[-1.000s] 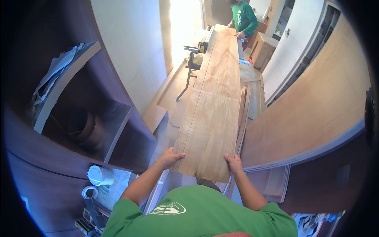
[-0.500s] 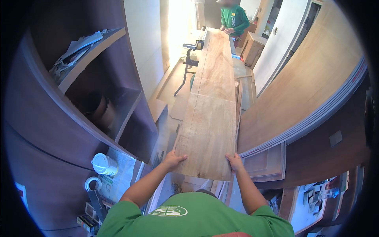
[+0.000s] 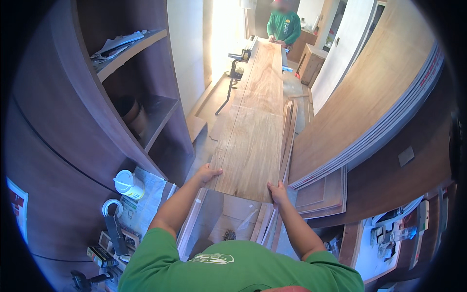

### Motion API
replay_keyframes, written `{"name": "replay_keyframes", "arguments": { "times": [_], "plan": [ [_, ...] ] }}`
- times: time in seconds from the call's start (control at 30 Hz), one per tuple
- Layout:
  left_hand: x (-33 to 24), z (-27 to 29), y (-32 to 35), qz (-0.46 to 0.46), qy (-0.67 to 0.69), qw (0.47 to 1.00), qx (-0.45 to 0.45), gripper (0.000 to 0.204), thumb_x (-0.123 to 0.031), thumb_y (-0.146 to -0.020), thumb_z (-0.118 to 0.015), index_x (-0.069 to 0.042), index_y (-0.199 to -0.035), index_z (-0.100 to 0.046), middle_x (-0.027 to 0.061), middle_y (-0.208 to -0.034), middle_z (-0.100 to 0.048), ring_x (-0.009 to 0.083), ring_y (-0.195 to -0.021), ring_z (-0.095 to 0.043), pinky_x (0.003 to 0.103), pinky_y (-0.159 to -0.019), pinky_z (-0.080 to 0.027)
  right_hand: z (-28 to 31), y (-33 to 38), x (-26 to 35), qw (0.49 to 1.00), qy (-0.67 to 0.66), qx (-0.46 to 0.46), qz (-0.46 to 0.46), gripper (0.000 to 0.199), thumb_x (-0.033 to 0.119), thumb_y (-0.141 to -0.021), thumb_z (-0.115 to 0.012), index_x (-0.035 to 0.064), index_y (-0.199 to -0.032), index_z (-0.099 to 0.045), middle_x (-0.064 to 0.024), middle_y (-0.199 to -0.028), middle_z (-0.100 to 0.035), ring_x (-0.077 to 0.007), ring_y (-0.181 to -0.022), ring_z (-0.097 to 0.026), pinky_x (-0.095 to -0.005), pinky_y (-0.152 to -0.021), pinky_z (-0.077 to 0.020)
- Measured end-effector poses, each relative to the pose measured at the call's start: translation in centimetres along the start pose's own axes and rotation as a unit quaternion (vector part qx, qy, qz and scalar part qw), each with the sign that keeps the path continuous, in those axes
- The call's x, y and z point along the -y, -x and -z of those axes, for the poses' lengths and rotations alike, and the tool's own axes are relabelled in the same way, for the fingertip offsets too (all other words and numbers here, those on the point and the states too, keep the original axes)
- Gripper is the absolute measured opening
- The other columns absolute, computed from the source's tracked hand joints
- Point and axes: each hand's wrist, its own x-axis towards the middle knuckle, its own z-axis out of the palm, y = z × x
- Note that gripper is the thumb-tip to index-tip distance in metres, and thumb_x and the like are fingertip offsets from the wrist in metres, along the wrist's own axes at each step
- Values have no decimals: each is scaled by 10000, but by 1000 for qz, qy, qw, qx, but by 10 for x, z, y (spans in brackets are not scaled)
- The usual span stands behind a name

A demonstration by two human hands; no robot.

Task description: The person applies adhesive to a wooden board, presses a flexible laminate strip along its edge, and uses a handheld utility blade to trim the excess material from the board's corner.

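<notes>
A long, pale wooden board (image 3: 253, 126) stretches away from me, with a thin dark line running lengthwise near its left side. My left hand (image 3: 207, 174) grips the near left edge, thumb on top and fingers hidden beneath. At the near right corner my right hand (image 3: 278, 192) holds the opposite edge in the same way. The far end of the board lies by a black metal clamp or saw fixture (image 3: 239, 59) on its left. A co-worker in a green shirt (image 3: 283, 27) stands behind that end, hands close to the board.
A dark shelf unit (image 3: 160, 102) rises on the left. Several wood panels (image 3: 360, 97) lean along the right wall. A white bucket (image 3: 129, 184) and a roll (image 3: 113, 208) sit at lower left. Wood strips (image 3: 288, 131) lie beside the board; a wooden box (image 3: 311, 63) stands far right.
The board's near end and both my hands have shifted up and slightly left in the view. The view itself has also shifted. Both hands keep their hold.
</notes>
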Motion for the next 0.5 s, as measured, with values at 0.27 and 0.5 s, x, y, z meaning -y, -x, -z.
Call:
{"name": "replay_keyframes", "arguments": {
  "times": [0.27, 0.5],
  "plan": [
    [30, 0, 67, 6, -14, 1000, 2, 534, -187, -772, -797, 12, -1176, -511, 132, -1045, -660, 216, -894, -673, 371, -789, -549, -1, 65, -36, 997, -42, 16, 56, 561, 58, -919, -572, 100, -1423, -329, -133, -1261, -570, -234, -1099, -576, -355, -923, -482],
    [66, -2, 154, 2, -23, 1000, 2, 578, -188, -776, -793, 29, -1213, -483, 155, -1087, -646, 227, -928, -665, 356, -810, -544, -3, 149, -69, 998, -34, -4, 45, 519, 45, -918, -564, 83, -1401, -377, -119, -1263, -575, -215, -1097, -580, -341, -925, -475]
  ]
}}
